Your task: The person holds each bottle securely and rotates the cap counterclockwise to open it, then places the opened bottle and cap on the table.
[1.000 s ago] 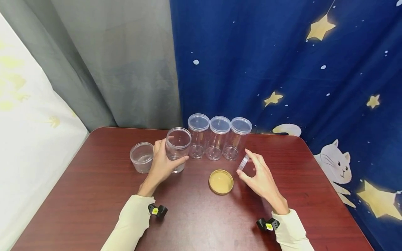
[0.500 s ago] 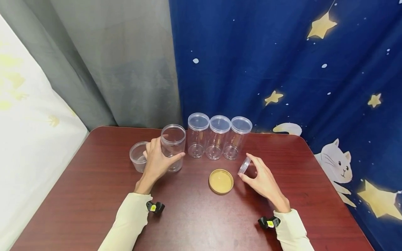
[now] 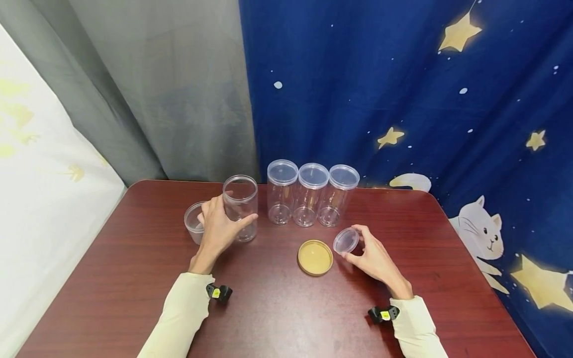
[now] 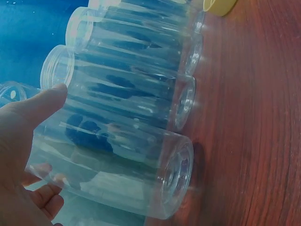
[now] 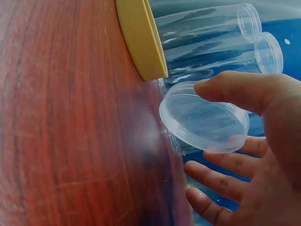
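In the head view my left hand (image 3: pixel 217 227) grips a tall clear plastic jar (image 3: pixel 246 206) around its upper side, thumb on the near face. The jar is upright with an uncovered top, and its base (image 4: pixel 178 176) is close over the table in the left wrist view. A round clear lid (image 3: pixel 346 241) is pinched at its edge by my right hand (image 3: pixel 377 257), held tilted above the table. Thumb and fingers sit on opposite edges of this lid (image 5: pixel 207 120) in the right wrist view. Beside it lies a gold-coloured lid (image 3: pixel 315 257), inner side up.
Three tall clear jars (image 3: pixel 306 199) with clear lids stand in a row near the back edge of the reddish-brown table (image 3: pixel 286 313). A short clear tub (image 3: pixel 193 226) stands behind my left hand, partly hidden by it. Curtains (image 3: pixel 313 99) hang behind the table.
My left hand has moved left with the tall jar, away from the row and across the short tub. My right hand has turned the clear lid from edge-on to flatter and lowered it slightly.
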Action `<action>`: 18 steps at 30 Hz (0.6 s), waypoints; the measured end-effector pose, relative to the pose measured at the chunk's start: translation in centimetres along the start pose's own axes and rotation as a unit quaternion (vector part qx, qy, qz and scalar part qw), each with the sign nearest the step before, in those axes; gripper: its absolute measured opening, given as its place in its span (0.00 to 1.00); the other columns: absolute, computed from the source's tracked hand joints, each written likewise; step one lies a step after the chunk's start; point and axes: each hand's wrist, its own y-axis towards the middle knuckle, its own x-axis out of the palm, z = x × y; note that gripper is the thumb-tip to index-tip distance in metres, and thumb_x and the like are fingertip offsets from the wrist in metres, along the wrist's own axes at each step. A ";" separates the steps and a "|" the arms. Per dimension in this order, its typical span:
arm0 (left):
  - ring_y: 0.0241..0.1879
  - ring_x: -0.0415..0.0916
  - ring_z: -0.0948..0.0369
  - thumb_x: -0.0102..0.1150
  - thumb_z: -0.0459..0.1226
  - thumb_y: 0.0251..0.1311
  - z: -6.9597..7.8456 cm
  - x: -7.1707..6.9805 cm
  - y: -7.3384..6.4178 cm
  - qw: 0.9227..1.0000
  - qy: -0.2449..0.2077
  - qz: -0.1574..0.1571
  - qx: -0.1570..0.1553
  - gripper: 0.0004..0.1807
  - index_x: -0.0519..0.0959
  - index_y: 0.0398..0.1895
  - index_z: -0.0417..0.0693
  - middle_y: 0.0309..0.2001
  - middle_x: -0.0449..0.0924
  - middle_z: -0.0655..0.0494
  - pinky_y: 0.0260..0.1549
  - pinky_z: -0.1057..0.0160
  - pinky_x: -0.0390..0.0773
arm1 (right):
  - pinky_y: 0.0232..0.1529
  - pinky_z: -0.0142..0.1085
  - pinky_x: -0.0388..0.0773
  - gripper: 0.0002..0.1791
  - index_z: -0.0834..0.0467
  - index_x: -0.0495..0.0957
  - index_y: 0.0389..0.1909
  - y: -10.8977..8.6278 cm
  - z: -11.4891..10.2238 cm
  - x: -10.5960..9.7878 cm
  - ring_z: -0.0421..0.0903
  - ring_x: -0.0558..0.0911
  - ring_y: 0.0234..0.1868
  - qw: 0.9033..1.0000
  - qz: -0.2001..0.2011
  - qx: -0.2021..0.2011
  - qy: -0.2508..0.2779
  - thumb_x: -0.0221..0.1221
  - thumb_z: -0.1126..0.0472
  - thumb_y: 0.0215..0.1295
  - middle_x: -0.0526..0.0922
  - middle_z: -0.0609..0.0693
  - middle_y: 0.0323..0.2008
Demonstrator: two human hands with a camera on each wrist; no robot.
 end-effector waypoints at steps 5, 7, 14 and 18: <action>0.60 0.58 0.43 0.78 0.55 0.41 -0.3 0.0 0.1 1.000 0.007 0.004 -0.011 0.48 0.69 0.63 0.41 0.56 0.72 0.40 0.57 0.35 0.51 | 0.52 0.53 0.77 0.44 0.62 0.63 0.68 0.0 0.6 0.1 0.59 0.80 0.54 1.000 -0.016 -0.001 -0.003 0.74 0.57 0.51 0.77 0.63 0.58; 0.59 0.58 0.43 0.78 0.55 0.42 -0.4 0.0 0.2 1.000 0.009 0.007 -0.012 0.47 0.69 0.63 0.41 0.55 0.72 0.40 0.58 0.34 0.50 | 0.54 0.54 0.76 0.45 0.62 0.64 0.68 0.0 0.7 0.1 0.59 0.78 0.56 1.000 -0.020 -0.006 -0.016 0.74 0.57 0.51 0.75 0.62 0.60; 0.57 0.59 0.43 0.78 0.55 0.42 -0.7 -0.6 0.2 0.999 0.017 0.030 -0.009 0.46 0.70 0.60 0.39 0.53 0.72 0.39 0.54 0.35 0.51 | 0.57 0.52 0.73 0.46 0.62 0.65 0.69 0.2 1.0 0.7 0.57 0.73 0.59 0.997 -0.051 -0.010 -0.054 0.74 0.55 0.50 0.74 0.60 0.61; 0.56 0.59 0.42 0.78 0.54 0.42 -0.9 -0.6 0.3 0.999 0.025 0.041 -0.010 0.46 0.69 0.60 0.38 0.54 0.72 0.38 0.55 0.35 0.52 | 0.55 0.52 0.73 0.46 0.63 0.66 0.69 0.1 0.8 0.8 0.57 0.71 0.58 0.996 -0.061 -0.010 -0.069 0.74 0.53 0.50 0.74 0.61 0.61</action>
